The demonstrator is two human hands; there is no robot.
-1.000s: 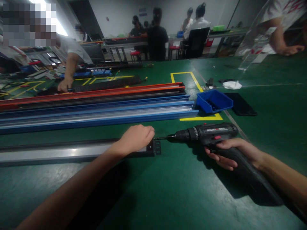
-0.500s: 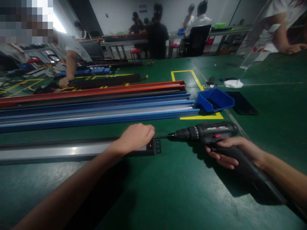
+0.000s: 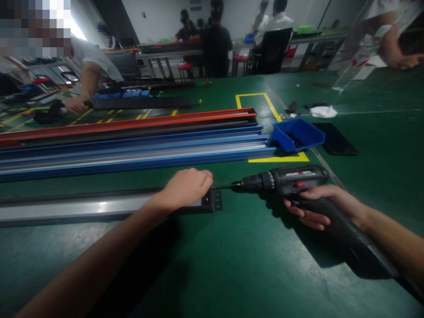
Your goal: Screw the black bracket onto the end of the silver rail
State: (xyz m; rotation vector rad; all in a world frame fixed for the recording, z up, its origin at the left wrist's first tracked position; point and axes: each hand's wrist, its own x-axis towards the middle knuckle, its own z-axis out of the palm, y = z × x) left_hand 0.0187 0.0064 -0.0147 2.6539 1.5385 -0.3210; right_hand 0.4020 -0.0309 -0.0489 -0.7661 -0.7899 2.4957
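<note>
My right hand (image 3: pixel 313 205) is wrapped round the grip of a black power drill (image 3: pixel 301 176) with a red switch. The drill lies level and points left; its long bit (image 3: pixel 223 187) meets the end of a black-edged metal profile (image 3: pixel 99 206). My left hand (image 3: pixel 188 187) is closed over the far edge of that profile near its right end, with the fingertips hidden behind it. A small black slotted end piece (image 3: pixel 217 200) sticks out from the profile's end, just below the bit. Whether a screw sits at the tip is too small to tell.
Beyond the profile lie several long blue rails (image 3: pixel 139 159) and an orange rail (image 3: pixel 132 123). A blue bin (image 3: pixel 298 134) holding small dark parts stands right of them, beside a dark flat tablet-like thing (image 3: pixel 339 139) and a white crumpled tissue (image 3: pixel 323 111). A co-worker's hand (image 3: pixel 77 104) is at the far left.
My hands, the drill and the profile keep nearly the same places; the view has shifted slightly. At the far left, the co-worker's hand has moved left.
</note>
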